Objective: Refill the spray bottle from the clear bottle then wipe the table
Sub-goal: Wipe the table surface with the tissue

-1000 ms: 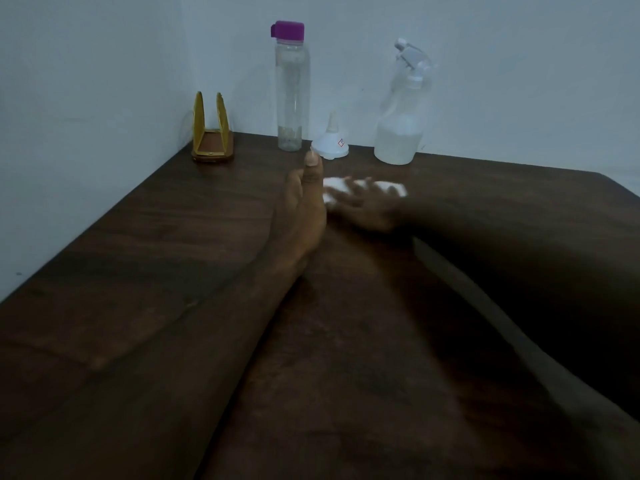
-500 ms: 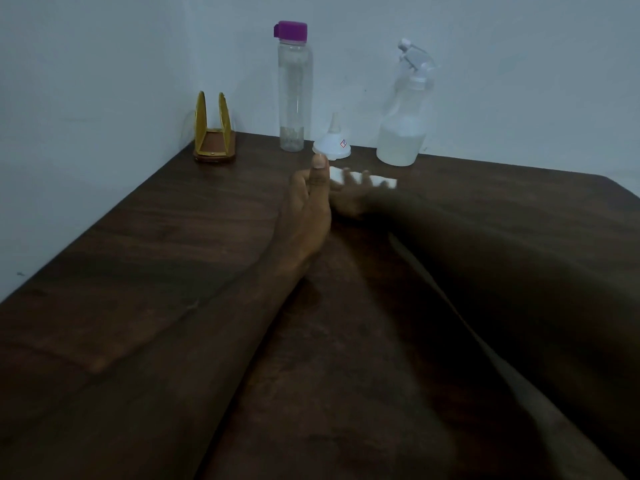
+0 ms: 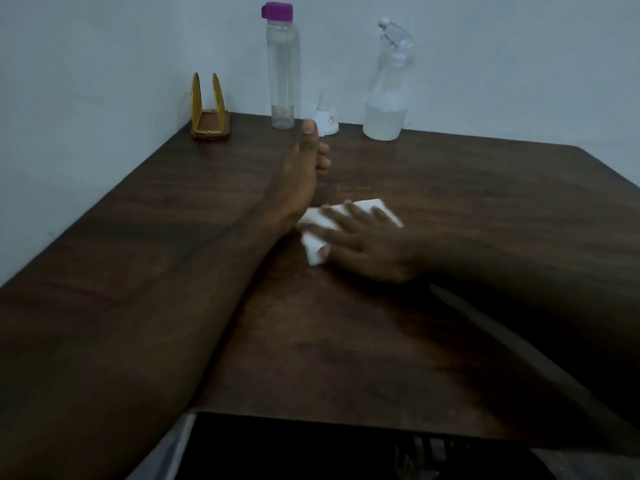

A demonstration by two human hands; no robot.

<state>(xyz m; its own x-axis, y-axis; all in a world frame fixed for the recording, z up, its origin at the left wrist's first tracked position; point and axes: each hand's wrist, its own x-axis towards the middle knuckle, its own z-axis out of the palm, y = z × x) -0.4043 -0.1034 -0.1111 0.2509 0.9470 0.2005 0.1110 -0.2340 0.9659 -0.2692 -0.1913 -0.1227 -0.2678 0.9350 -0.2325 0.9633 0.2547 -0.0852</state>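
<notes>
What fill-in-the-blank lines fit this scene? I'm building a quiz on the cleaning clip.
1. The right hand presses a white ____ flat on the table.
2. The clear bottle has a ____ cap.
3. The small white funnel stands between the clear bottle and the ____ bottle.
4. The left hand holds ____.

Missing words: cloth; purple; spray; nothing

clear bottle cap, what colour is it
Purple, perhaps magenta. The cap tops the clear bottle by the back wall; the head view, the only one, shows it plainly.
</notes>
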